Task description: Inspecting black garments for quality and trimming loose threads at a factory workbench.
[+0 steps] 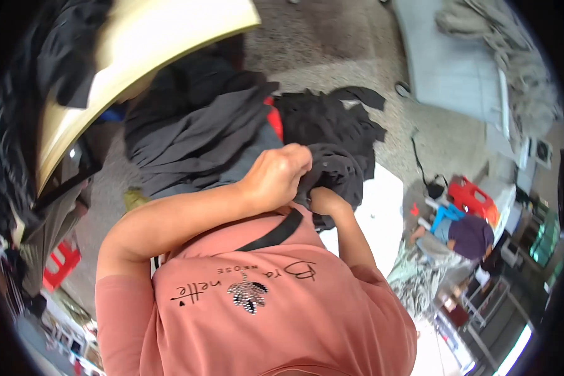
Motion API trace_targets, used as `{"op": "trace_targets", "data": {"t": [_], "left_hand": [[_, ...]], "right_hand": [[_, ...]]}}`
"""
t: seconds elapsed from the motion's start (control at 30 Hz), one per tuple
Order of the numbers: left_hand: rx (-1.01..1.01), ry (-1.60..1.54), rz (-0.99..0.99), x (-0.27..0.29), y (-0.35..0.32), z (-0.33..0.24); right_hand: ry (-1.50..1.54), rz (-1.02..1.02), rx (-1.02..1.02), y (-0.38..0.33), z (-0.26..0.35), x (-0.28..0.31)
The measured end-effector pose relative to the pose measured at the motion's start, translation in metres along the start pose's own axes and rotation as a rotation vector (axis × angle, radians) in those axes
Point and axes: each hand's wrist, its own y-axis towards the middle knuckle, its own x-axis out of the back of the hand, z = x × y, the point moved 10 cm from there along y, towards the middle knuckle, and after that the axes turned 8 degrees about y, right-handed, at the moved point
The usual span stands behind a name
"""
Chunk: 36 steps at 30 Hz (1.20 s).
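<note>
My left hand [278, 178] is closed, knuckles up, at the near edge of a dark grey garment [337, 164] bunched close to my body. Its fingertips curl down out of sight against the cloth. My right hand [328, 203] reaches into the same bundle from the right, its fingers bent and partly hidden by the folds. A large heap of dark grey garments [200, 135] lies in front of me on the left. Beyond my hands, black garments [332, 116] are spread, and a strip of red [274, 119] shows between the two piles.
A pale yellow tabletop [188, 28] curves across the upper left, with black cloth hanging on it. A light grey surface [448, 62] with grey fabric stands at upper right. White material [382, 210] lies right of me. Another person [470, 238] sits near a red stool [472, 197].
</note>
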Motion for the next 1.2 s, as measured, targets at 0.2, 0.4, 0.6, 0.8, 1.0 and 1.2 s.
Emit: {"op": "trace_targets", "data": {"t": [0.2,0.4,0.6,0.8,1.0,1.2], "left_hand": [[-0.081,0.531,-0.487,0.128,-0.116,0.046],[0.804,0.192,-0.816,0.208,-0.243,0.258],[1.060,-1.029,-0.794,0.081,-0.252,0.380],[1.026,-0.935,-0.860,0.092,-0.269,0.345],[0.957,-0.794,-0.781,0.112,-0.266,0.307],[0.832,-0.791,-0.840,0.104,-0.267,0.318]], "right_hand": [[-0.101,-0.469,0.327,-0.010,0.126,0.170],[-0.309,-0.545,0.795,0.025,0.258,0.172],[0.219,-0.581,1.040,-0.001,0.289,0.192],[0.662,-0.287,1.299,-0.121,0.250,0.223],[0.361,-0.883,0.370,-0.054,0.151,0.258],[0.143,-0.696,0.631,-0.012,0.221,0.206]]}}
